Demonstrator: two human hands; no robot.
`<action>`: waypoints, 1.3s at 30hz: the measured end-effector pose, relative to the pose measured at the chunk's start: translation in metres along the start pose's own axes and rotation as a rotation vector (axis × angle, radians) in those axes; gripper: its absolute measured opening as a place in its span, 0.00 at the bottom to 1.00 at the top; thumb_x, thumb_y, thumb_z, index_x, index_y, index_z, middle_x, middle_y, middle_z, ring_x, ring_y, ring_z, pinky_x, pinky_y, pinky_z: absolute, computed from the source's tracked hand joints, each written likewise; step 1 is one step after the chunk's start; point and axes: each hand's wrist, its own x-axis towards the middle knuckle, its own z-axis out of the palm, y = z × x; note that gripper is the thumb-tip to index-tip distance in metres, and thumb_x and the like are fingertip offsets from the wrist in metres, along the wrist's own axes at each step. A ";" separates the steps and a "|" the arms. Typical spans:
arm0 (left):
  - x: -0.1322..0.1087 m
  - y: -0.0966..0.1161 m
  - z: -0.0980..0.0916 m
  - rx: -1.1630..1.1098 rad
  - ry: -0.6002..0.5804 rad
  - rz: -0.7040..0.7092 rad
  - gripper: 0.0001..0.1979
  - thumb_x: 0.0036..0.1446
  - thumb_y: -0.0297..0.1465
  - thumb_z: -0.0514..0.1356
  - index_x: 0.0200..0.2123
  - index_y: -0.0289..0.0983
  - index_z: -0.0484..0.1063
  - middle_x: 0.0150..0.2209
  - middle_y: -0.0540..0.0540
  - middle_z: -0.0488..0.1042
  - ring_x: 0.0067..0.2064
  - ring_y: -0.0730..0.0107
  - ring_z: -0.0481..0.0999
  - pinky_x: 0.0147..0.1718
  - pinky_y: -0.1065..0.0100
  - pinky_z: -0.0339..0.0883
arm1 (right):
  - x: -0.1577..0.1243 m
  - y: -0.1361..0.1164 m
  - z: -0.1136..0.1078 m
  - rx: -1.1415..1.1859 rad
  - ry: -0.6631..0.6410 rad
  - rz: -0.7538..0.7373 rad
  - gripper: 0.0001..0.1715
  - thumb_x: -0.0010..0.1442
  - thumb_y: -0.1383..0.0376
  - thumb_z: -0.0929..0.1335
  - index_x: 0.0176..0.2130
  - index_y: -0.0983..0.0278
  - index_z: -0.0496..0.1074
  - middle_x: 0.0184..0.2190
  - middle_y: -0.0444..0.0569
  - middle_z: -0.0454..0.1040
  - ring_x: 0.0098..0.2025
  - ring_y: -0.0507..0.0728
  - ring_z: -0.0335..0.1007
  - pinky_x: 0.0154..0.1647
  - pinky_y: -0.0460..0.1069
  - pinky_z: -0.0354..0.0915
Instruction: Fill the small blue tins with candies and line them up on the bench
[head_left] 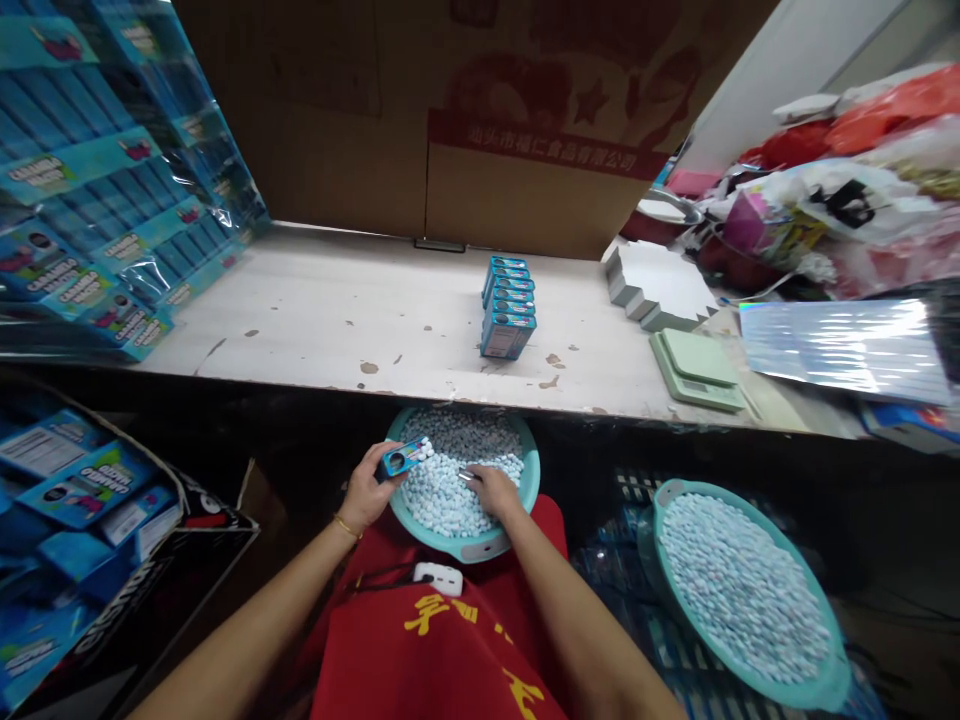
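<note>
My left hand is closed around a small blue candy box, tilted over the left side of a turquoise basin. White candies show at the box's right end. Pale blue and white candies fill the basin, which sits at my lap below the table edge. Over the right part of these candies, my right hand grips a small metal tool, mostly hidden by the fingers. Ahead on the table, several similar blue boxes stand upright in a row.
A green scale and stacked white card lie on the table's right side. Wrapped blue display boxes rise at left, above a carton of blue boxes. Another candy-filled basin stands lower right. A large cardboard box blocks the back.
</note>
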 end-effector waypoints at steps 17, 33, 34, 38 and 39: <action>-0.001 0.016 0.023 0.211 -0.085 0.073 0.20 0.44 0.23 0.55 0.44 0.39 0.65 0.45 0.46 0.67 0.48 0.64 0.65 0.50 0.61 0.57 | -0.077 -0.077 -0.118 -0.295 0.024 -0.161 0.18 0.57 0.59 0.58 0.45 0.56 0.68 0.36 0.49 0.73 0.38 0.58 0.68 0.35 0.49 0.59; 0.011 0.041 -0.019 0.277 -0.096 0.090 0.17 0.45 0.26 0.56 0.42 0.39 0.66 0.43 0.45 0.68 0.46 0.62 0.66 0.48 0.59 0.58 | -0.089 0.022 -0.094 0.035 0.111 0.060 0.19 0.56 0.58 0.59 0.46 0.55 0.68 0.44 0.48 0.72 0.46 0.59 0.66 0.42 0.49 0.60; 0.013 0.047 -0.022 0.205 -0.109 0.095 0.17 0.46 0.27 0.56 0.42 0.39 0.66 0.43 0.45 0.68 0.46 0.63 0.66 0.48 0.61 0.58 | -0.088 0.028 -0.090 0.087 0.120 0.060 0.19 0.55 0.58 0.60 0.46 0.56 0.69 0.44 0.48 0.72 0.46 0.59 0.66 0.43 0.49 0.60; 0.044 0.077 -0.005 -0.110 -0.148 0.018 0.18 0.46 0.31 0.59 0.42 0.37 0.65 0.41 0.45 0.69 0.44 0.65 0.69 0.46 0.64 0.61 | -0.084 0.046 -0.080 0.342 0.213 0.002 0.21 0.54 0.56 0.60 0.45 0.59 0.70 0.44 0.49 0.71 0.46 0.59 0.66 0.45 0.50 0.61; 0.057 0.084 0.006 -0.170 -0.155 -0.002 0.18 0.46 0.32 0.59 0.42 0.36 0.65 0.41 0.45 0.70 0.43 0.65 0.70 0.45 0.65 0.62 | -0.082 0.049 -0.078 0.402 0.239 -0.017 0.22 0.54 0.56 0.60 0.45 0.60 0.70 0.44 0.49 0.71 0.46 0.59 0.66 0.46 0.51 0.60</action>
